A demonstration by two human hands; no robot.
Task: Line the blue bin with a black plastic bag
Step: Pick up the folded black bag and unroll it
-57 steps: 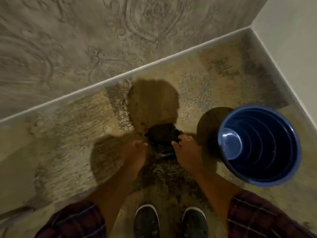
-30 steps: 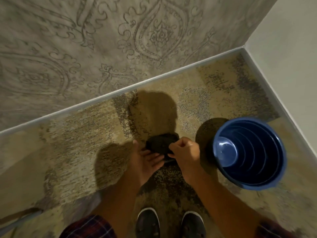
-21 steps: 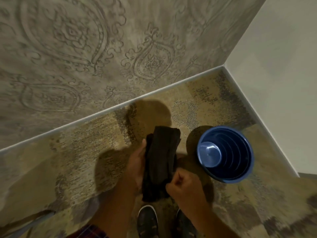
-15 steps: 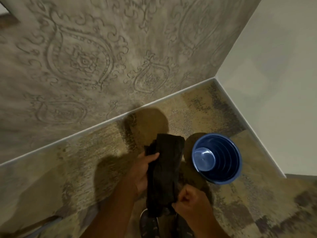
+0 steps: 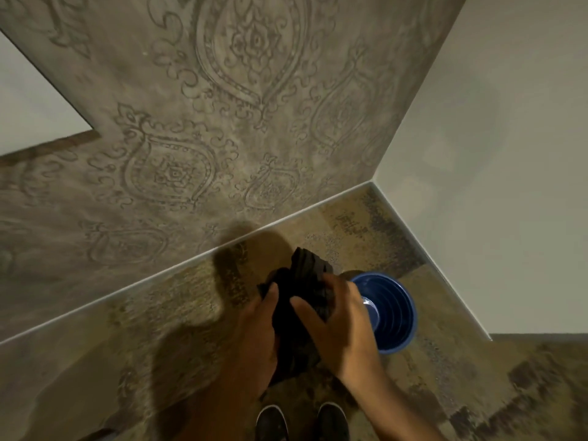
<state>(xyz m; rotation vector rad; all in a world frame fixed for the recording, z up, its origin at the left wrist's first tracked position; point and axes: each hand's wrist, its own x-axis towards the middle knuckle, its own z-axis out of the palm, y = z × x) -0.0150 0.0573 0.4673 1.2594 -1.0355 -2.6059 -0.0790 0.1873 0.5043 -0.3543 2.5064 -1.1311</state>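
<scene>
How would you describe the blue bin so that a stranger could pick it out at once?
Start at the corner where the patterned grey wall meets the plain pale wall. On the mottled brown carpet near that corner stands a round blue plastic bin, unlined, the only bright blue thing in view.

One head-worn wide-angle view, looking forward and steeply down.

The camera sits above the left hand [image 5: 254,338] and right hand [image 5: 343,329], close enough that they fill the lower middle of the frame, forearms running out at the bottom edge. Directly below the hands lie two dark shoes [image 5: 302,421], so the lens faces almost straight down the body. Beyond the hands rises a patterned wall [image 5: 222,106]; to the right of the right hand stands a plain pale wall [image 5: 493,154], the two meeting in a corner. Wide-angle bending slants the skirting lines. There is only this view, so nothing is shared.
</scene>
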